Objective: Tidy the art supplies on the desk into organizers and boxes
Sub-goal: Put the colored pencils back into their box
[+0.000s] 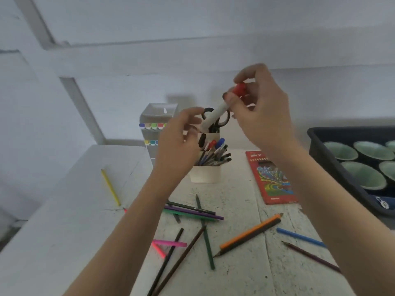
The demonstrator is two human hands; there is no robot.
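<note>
My right hand pinches a white marker with a red cap at its cap end, holding it tilted above the cream desk organizer. My left hand hovers in front of the organizer with fingers loosely curled near the marker's lower end; I cannot tell whether it touches it. The organizer holds several pens and black-handled scissors. Several colored pencils lie scattered on the white desk, among them an orange one, a blue one and a yellow one.
A red colored-pencil box lies flat right of the organizer. A white marker case with colored caps stands behind my left hand. A dark tray holding green bowls sits at the right edge. The wall is close behind.
</note>
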